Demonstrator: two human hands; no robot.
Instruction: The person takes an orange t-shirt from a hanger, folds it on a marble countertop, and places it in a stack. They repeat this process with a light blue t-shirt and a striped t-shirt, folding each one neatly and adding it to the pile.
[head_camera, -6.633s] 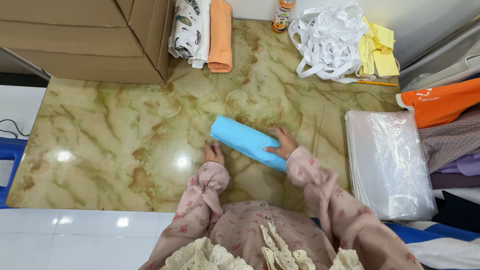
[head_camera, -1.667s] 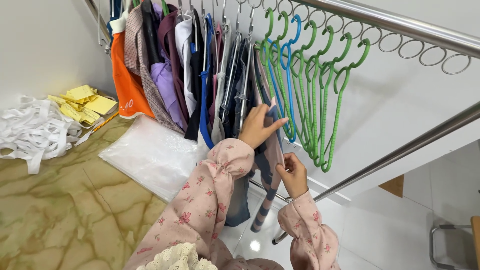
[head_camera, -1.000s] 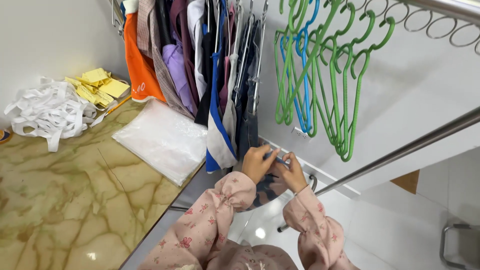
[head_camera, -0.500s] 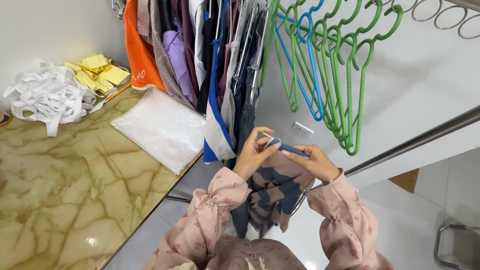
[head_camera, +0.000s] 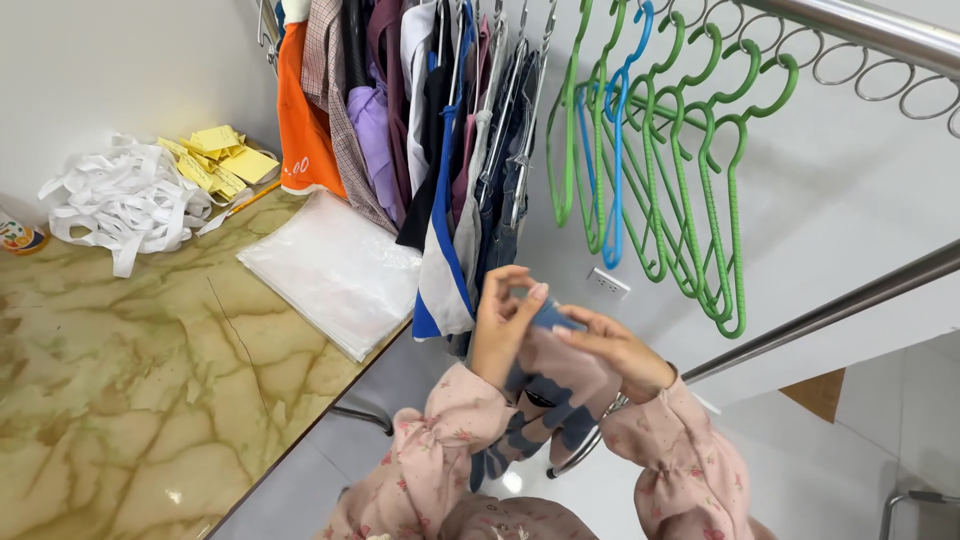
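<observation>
Both hands pinch the top of a dark patterned garment: left hand on its left, right hand on its right, beside the desk, below hanging clothes.

We see a green-veined marble counter below a plain white wall, a steel rail with rings overhead, and glossy white floor tiles.

The hands cover most of the dark patterned garment, and the clothes rail runs off frame.
</observation>
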